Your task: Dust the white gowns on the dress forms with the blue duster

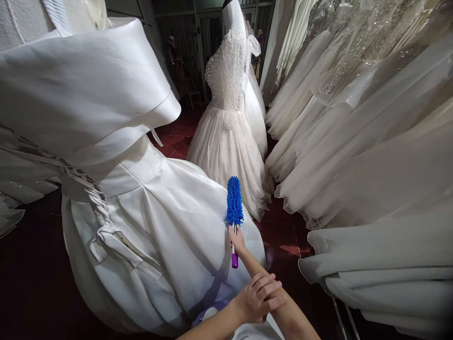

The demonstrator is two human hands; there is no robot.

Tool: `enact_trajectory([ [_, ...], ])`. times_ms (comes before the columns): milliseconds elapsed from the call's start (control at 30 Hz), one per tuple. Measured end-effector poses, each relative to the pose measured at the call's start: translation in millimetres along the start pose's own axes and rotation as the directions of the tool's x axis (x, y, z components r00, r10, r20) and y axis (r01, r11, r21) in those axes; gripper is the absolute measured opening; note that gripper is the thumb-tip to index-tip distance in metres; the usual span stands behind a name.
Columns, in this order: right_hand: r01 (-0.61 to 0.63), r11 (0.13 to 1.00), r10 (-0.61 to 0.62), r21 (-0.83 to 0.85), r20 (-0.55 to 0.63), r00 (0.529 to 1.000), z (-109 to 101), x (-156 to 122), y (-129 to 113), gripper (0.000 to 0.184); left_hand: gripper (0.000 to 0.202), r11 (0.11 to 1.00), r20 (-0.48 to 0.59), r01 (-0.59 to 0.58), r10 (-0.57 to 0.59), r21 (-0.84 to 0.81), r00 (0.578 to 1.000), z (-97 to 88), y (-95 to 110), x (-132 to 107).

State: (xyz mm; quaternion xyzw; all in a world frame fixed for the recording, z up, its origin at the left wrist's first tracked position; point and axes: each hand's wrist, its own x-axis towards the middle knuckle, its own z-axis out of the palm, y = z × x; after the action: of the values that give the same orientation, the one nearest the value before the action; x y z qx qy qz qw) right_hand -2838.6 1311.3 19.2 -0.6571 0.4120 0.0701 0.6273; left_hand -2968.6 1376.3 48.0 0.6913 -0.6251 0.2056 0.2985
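Note:
My right hand (237,238) is closed round the metal shaft of a blue microfibre duster (234,200), whose shaggy head points away from me and whose purple handle end shows below the fist. The duster is in front of the skirt of a white satin wedding dress (184,212); I cannot tell whether it touches the fabric. Across my right forearm lies my left hand (264,293), its fingers wrapped over the arm. The satin dress stands on a form at the left, with a laced back and a loose bow.
A beaded tulle gown (226,118) stands on a mannequin farther back. Along the right side hang several white gowns (354,156), their hems spreading towards me. Metal rack legs (341,316) show at lower right. The dark red tiled floor (283,231) runs between the dresses.

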Motion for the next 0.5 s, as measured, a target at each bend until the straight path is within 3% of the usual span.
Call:
enact_trajectory([
  [100,-0.023,0.999,0.024,0.027,-0.033,0.999,3,-10,9,0.03,0.052,0.998,-0.013,0.05,-0.051,-0.036,0.999,-12.0,-1,-9],
  [267,-0.022,0.997,0.027,0.08,-0.072,0.997,18,-32,22,0.032,0.063,0.987,-0.043,-0.129,0.125,-0.101,0.991,-34.7,17,-24],
  [400,0.034,0.992,-0.028,0.118,-0.054,0.998,29,-49,17,0.034,0.048,0.988,0.041,-0.155,0.156,-0.02,0.987,-35.7,24,-50],
  [500,0.082,0.986,-0.077,0.144,-0.036,0.996,37,-63,15,0.039,0.043,0.983,-0.03,-0.183,0.183,0.011,0.983,-31.0,23,-72],
])
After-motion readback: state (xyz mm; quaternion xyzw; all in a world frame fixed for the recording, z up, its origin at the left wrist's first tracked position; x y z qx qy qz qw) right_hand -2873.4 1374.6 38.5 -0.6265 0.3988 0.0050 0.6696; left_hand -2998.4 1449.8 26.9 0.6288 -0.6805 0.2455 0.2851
